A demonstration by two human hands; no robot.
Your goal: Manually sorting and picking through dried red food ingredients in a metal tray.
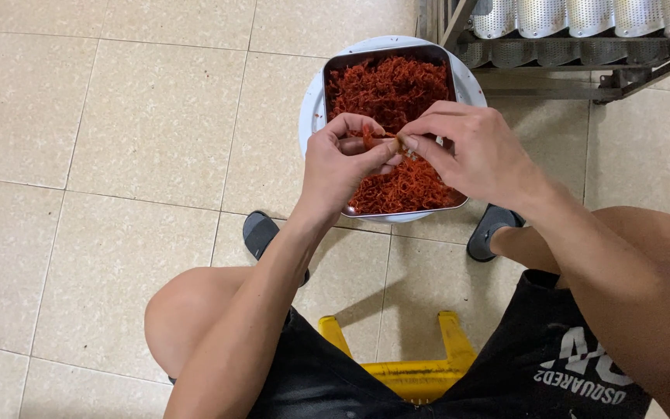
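Head view: left hand (347, 159) & right hand (471, 151) both pinching red shreds (381, 140) over tray (331, 70).

Beige tiled floor (118, 140), round white basin (309, 109) on it, yellow stool (420, 372), metal rack (568, 46)

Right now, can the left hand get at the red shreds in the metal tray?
Probably yes: the left hand hovers right over the open metal tray, nothing covering the red shreds; its fingers pinch a piece.

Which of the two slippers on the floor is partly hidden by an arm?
The dark slipper on the picture's left: the left hand's forearm crosses over it. The other slipper, right of the metal tray, shows unobstructed.
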